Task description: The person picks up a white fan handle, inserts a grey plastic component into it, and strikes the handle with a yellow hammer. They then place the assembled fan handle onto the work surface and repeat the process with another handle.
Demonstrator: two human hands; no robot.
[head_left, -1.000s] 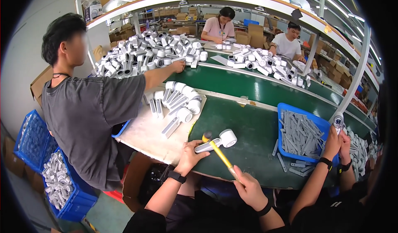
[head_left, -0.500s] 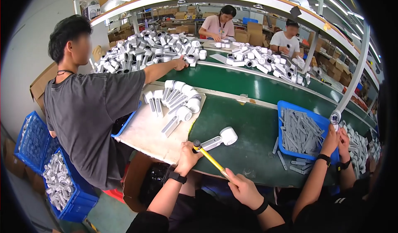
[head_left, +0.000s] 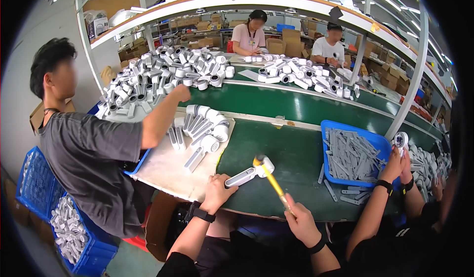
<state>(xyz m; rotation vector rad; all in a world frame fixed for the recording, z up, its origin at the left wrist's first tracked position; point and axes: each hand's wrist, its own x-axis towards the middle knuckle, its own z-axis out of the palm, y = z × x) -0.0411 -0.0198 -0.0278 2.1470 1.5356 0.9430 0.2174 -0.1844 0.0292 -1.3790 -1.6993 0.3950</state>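
Observation:
A white handheld fan with a grey strip along its handle lies on the green bench. My left hand is closed around the end of its handle, holding it at the bench edge. In my right hand is a hammer with a yellow handle. The hammer's dark head, smeared by motion, is over the fan's round end; I cannot tell whether they touch. Left of my fan, several similar fans lie grouped on a pale board.
A blue tray of grey strips stands to the right, with loose strips beside it. Next to it a co-worker's hands hold a fan. Another person stands at left. Fan heaps lie beyond, along a green conveyor.
The hammer has swung from near my left hand to above the fan's round end. The person at left has drawn their arm back from the heap. My view has shifted slightly.

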